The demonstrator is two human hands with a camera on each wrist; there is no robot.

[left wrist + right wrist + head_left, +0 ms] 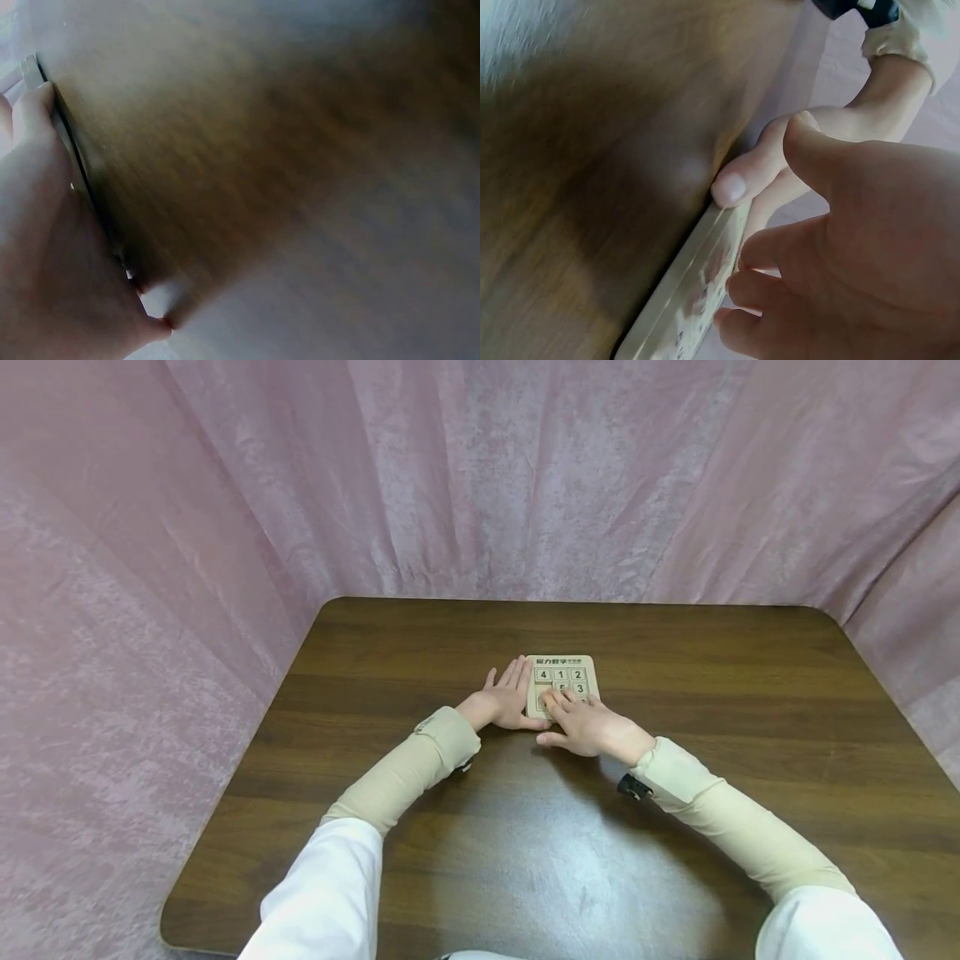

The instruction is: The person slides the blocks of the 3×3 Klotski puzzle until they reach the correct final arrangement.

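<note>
A pale wooden number slide puzzle (558, 662) lies flat on the table, its tiles 4, 1 and 2 in the far row. Tiles 5 and 3 show in the row below, while the fingers cover part of the rest. Along the puzzle's left side my left hand (510, 700) rests with straight fingers, its thumb at the near edge. My right hand (588, 725) reaches over the near part, fingertips on the tiles and thumb held off to the left. In the right wrist view, the left thumb (739, 180) touches the puzzle frame (664, 319).
The brown wooden table (712, 677) has rounded corners and a glossy patch near its front. Pink curtains (525, 485) hang behind it and at both sides. A dark wrist device (634, 787) sits under the right sleeve cuff.
</note>
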